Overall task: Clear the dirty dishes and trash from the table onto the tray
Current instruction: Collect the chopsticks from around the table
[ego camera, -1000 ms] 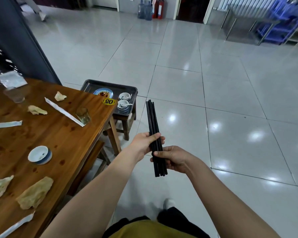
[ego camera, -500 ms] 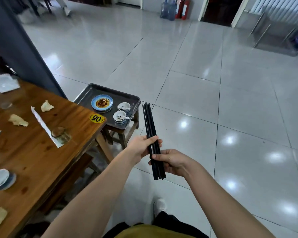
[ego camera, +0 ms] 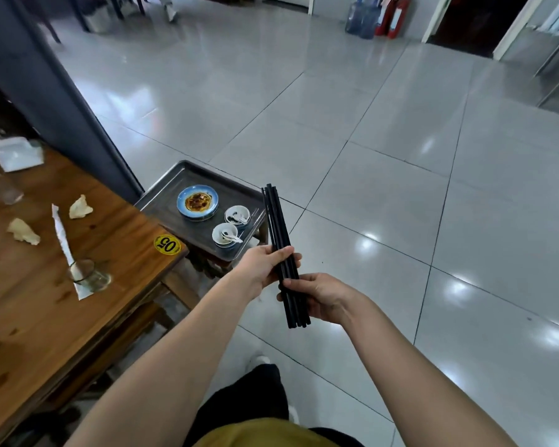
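as i look down, right hand (ego camera: 320,298) curls round the lower end of the black chopsticks (ego camera: 276,227); left hand (ego camera: 262,269) grips the bundle just above, held in the air. bench (ego camera: 110,227) at left: glass (ego camera: 88,275), crumpled napkins (ego camera: 80,208). beyond its corner, tray (ego camera: 162,201) with blue plate (ego camera: 197,201) and two small bowls (ego camera: 237,215); chopstick tips reach its right edge in my view.
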Demonstrator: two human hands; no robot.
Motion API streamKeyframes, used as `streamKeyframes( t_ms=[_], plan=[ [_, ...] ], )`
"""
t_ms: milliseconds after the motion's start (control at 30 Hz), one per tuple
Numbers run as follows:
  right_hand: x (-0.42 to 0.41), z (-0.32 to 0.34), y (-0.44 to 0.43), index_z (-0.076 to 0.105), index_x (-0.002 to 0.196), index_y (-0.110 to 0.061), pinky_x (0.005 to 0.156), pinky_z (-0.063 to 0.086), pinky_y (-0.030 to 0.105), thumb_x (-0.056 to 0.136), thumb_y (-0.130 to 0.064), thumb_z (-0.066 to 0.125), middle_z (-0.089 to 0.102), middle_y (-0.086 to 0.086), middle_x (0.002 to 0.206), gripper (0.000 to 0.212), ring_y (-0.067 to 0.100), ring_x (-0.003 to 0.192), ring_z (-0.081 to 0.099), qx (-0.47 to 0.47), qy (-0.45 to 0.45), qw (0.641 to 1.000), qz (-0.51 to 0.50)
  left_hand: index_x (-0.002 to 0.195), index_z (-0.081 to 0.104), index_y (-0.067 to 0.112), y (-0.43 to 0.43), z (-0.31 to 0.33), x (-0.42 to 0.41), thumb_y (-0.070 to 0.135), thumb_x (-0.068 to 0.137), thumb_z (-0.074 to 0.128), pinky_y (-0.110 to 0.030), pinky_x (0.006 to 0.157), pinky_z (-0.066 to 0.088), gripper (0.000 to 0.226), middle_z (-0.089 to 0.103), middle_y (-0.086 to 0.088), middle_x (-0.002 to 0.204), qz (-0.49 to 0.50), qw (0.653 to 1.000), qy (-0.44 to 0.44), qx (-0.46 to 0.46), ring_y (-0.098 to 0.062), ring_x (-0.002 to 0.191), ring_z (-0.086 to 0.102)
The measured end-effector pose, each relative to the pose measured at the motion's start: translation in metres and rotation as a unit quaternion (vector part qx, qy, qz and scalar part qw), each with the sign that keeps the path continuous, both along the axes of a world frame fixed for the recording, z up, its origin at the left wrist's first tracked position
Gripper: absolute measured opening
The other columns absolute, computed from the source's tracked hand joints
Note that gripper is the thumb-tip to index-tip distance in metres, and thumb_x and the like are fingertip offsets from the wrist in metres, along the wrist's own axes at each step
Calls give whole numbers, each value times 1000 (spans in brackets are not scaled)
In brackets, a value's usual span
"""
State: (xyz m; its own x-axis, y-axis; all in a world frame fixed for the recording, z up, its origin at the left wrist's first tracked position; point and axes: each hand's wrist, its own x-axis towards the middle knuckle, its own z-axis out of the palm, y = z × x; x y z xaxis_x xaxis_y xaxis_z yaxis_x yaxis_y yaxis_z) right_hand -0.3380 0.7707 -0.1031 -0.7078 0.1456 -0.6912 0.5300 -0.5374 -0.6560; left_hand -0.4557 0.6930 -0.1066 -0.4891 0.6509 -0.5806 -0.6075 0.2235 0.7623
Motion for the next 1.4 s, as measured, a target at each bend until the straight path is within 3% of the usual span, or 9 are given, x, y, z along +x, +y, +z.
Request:
streamKeyframes(
  t_ms=[133, 267, 467, 567, 667, 1000, 1167, 1300, 1400],
  plan=[
    [-28, -4, 24, 63, 94, -6, 57, 51, 21, 92, -14, 61, 72, 6, 75, 8, 12, 65, 67, -4, -10, 1000, 13, 97, 59, 0, 20, -7, -26, 8, 95, 56, -25, 66, 59, 9, 69, -10, 88, 18, 1000, -8, -2, -17, 78, 68],
    [-73, -9, 48, 62, 93, -7, 55, 51, 19, 93, -13, 60, 71, 5, 72, 6, 10, 63, 67, 1, -27, 999, 24, 100, 61, -2, 44, -21, -67, 8, 95, 57, -33, 80, 57, 12, 71, -9, 84, 36, 999, -15, -3, -19, 79, 68],
    [-156, -12, 82, 63, 95, -6, 54, 52, 21, 93, -11, 60, 71, 4, 71, 6, 11, 64, 69, -10, -42, 998, 46, 109, 59, -7, 72, -29, -145, 10, 96, 56, -38, 84, 57, 22, 70, -10, 86, 58, 998, -19, 1, -21, 79, 68],
    [-197, -13, 95, 64, 98, -5, 56, 53, 22, 92, -10, 61, 72, 6, 74, 9, 12, 67, 70, -11, -46, 997, 59, 102, 60, -5, 80, -28, -182, 10, 96, 55, -34, 77, 57, 17, 69, -9, 84, 64, 998, -20, 9, -18, 74, 67],
    [-228, -16, 105, 64, 95, -6, 57, 54, 22, 92, -10, 60, 72, 6, 73, 6, 13, 67, 70, -8, -42, 996, 81, 89, 64, 1, 86, -30, -211, 11, 95, 56, -40, 85, 52, 14, 69, -11, 85, 69, 997, -15, 16, -19, 75, 67],
    [-315, -22, 134, 65, 92, -6, 56, 53, 21, 92, -9, 60, 73, 5, 73, 6, 12, 64, 69, -3, -55, 984, 167, 87, 65, 2, 98, -38, -286, 10, 93, 58, -43, 89, 54, 11, 73, -8, 79, 143, 989, -45, 10, -22, 79, 67],
    [-352, -29, 156, 67, 94, -7, 72, 56, 28, 91, -11, 62, 73, 6, 76, 7, 16, 69, 69, 11, -54, 973, 224, 90, 65, 2, 107, -46, -313, 11, 92, 60, -37, 74, 57, 11, 74, -7, 79, 183, 981, -60, 13, -19, 73, 69],
    [-385, -40, 179, 66, 100, -2, 68, 56, 29, 86, -15, 67, 69, 14, 85, 19, 21, 70, 65, 11, -62, 965, 256, 93, 66, 4, 126, -56, -337, 15, 92, 61, -33, 71, 56, 11, 75, -4, 81, 217, 975, -43, -14, -17, 77, 70],
    [-412, -53, 203, 67, 98, -1, 77, 50, 34, 80, -19, 71, 69, 14, 86, 26, 24, 76, 55, -5, -67, 954, 293, 92, 66, 4, 147, -64, -353, 13, 93, 60, -29, 66, 57, 10, 74, -5, 81, 258, 965, -47, -21, -17, 75, 70]
  ],
)
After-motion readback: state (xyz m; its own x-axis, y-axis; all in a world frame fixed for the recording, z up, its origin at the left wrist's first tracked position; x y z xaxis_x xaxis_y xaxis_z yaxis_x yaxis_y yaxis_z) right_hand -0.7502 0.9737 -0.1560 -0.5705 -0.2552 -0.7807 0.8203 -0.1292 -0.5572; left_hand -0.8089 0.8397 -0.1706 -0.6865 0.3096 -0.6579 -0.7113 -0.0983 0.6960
